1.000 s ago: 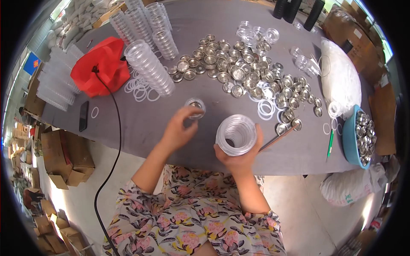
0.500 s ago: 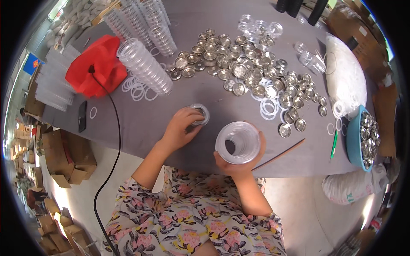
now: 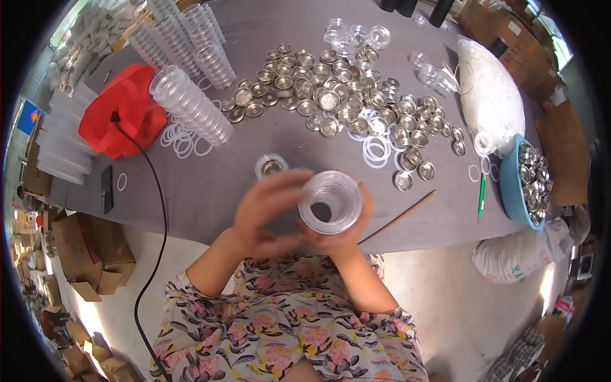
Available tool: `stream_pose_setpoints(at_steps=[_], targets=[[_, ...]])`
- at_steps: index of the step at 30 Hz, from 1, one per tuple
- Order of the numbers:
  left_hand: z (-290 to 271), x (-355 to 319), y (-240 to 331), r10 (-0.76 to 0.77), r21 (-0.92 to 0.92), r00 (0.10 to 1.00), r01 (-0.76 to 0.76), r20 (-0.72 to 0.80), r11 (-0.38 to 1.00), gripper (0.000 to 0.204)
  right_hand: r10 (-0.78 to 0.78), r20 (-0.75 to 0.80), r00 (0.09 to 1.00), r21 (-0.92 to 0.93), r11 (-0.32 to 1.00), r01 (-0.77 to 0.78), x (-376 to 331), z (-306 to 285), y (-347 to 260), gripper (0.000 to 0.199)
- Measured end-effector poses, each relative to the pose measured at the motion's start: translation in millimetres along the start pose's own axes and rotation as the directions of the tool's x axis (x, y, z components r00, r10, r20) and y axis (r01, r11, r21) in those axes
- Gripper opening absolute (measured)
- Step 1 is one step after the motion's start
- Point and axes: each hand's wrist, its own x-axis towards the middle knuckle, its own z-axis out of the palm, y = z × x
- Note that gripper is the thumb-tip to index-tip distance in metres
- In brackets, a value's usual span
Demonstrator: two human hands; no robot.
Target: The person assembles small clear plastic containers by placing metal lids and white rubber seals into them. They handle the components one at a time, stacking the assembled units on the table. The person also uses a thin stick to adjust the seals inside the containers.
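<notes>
Near the table's front edge, my right hand [image 3: 340,239] grips a stack of clear round plastic containers [image 3: 330,202], seen end-on. My left hand [image 3: 267,207] is blurred and reaches across to the stack's left side, fingers touching or almost touching it. Just beyond my left hand, a single clear container with a metal cap inside [image 3: 271,166] sits on the grey table [image 3: 210,184]. Farther back lies a wide scatter of silver metal caps [image 3: 344,102] mixed with white rubber rings [image 3: 375,149].
Long stacks of clear containers [image 3: 191,105] lie back left beside a red cloth [image 3: 124,118] with a black cable [image 3: 156,210]. A blue bowl of caps [image 3: 528,184], a white bag [image 3: 496,95], a thin stick [image 3: 398,216] and a green pen [image 3: 482,194] are on the right. A dark phone [image 3: 107,189] lies left.
My left hand left the single capped container on the table and came back to the stack. My right hand turned the stack so its open end faces up.
</notes>
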Motion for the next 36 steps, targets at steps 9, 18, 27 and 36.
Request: stream_pose_setpoints(at_steps=[9,18,27,36], targets=[[13.9,-3.2,-101.1,-0.319,0.284,0.934,0.266,0.159,0.921,0.033,-0.148,0.094,0.985,-0.22,0.961,0.165,2.9,-3.2,-2.4,0.104],[61.1,53.9,-169.8,-0.325,0.658,0.732,-0.219,0.599,0.72,0.03,-0.125,0.087,0.988,-0.099,0.986,0.133,-0.5,-1.2,4.0,0.102],[-4.3,42.3,-39.5,-0.128,-0.219,0.988,0.107,-0.084,0.97,0.025,-0.147,0.031,0.989,-0.065,0.987,0.149,5.1,1.2,1.7,0.089],[-20.5,48.5,38.1,0.015,0.467,0.842,-0.314,0.539,0.826,0.033,-0.085,0.062,0.994,-0.03,0.996,0.087,8.6,-1.7,-3.5,0.088]])
